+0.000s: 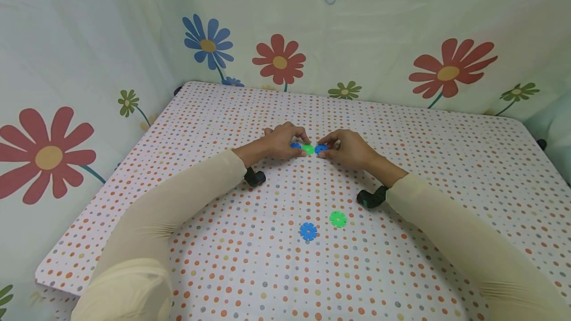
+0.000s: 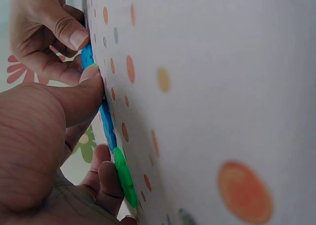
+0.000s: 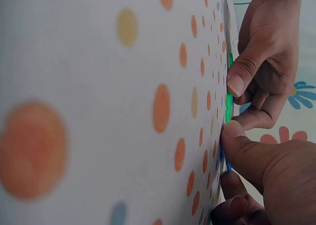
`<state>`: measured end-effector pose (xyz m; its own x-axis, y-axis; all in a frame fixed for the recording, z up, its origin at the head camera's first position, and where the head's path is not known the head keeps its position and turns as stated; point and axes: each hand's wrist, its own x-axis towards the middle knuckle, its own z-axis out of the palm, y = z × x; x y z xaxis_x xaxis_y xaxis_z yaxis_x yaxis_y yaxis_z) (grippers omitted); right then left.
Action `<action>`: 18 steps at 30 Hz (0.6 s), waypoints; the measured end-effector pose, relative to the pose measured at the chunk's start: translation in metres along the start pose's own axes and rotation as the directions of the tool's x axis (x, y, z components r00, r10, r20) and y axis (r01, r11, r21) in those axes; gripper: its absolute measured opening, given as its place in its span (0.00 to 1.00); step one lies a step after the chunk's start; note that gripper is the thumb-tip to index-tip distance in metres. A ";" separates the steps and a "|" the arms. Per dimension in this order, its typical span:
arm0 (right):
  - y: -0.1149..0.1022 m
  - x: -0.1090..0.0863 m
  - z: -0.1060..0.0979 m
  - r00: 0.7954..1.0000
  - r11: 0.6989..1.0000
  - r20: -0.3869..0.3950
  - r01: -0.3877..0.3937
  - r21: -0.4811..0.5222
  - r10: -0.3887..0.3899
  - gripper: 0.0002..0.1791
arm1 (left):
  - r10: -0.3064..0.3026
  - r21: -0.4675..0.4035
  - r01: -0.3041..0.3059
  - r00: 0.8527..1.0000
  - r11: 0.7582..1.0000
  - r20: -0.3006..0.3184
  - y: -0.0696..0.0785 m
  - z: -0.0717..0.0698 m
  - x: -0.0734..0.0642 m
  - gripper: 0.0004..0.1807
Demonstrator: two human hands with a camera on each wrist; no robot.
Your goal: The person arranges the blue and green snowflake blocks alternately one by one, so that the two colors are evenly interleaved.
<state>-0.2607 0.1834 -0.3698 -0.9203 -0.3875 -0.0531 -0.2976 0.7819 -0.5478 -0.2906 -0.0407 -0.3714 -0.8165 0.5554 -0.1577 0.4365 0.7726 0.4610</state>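
Discs (image 1: 296, 145) in green and blue run in a line between two hands, on or just above the tabletop (image 1: 223, 113), where the left hand (image 1: 284, 142) has its fingers pinching the inner green disc (image 1: 309, 150) and the right hand (image 1: 351, 150) has its fingers pinching the blue end disc (image 1: 321, 149) beside it; whether these two interlock, I cannot tell. Nearer the person, a loose blue disc (image 1: 304, 232) and a loose green disc (image 1: 334, 220) lie flat, just apart, and a flowered cloth (image 1: 357, 24) hangs behind.

Left grip (image 1: 285, 141), right grip (image 1: 350, 148) obstruct midway (tabletop (image 1: 392, 123) passable beyond).
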 end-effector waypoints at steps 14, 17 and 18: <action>0.000 0.001 0.002 1.000 0.999 -0.011 0.005 -0.032 -0.006 0.20 | 0.001 -0.002 -0.001 1.000 1.000 -0.001 0.001 -0.001 -0.001 0.14; 0.001 0.002 0.002 1.000 0.999 -0.017 0.005 -0.040 -0.006 0.20 | -0.001 -0.003 0.001 1.000 1.000 0.002 0.002 -0.002 -0.002 0.14; 0.001 0.002 0.002 1.000 0.999 -0.020 0.004 -0.041 -0.005 0.20 | -0.001 -0.004 0.001 1.000 1.000 0.003 0.002 -0.002 -0.002 0.14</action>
<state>-0.2623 0.1829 -0.3720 -0.9236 -0.3818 -0.0340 -0.3115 0.7995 -0.5136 -0.2892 -0.0407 -0.3687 -0.8158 0.5555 -0.1609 0.4342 0.7721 0.4640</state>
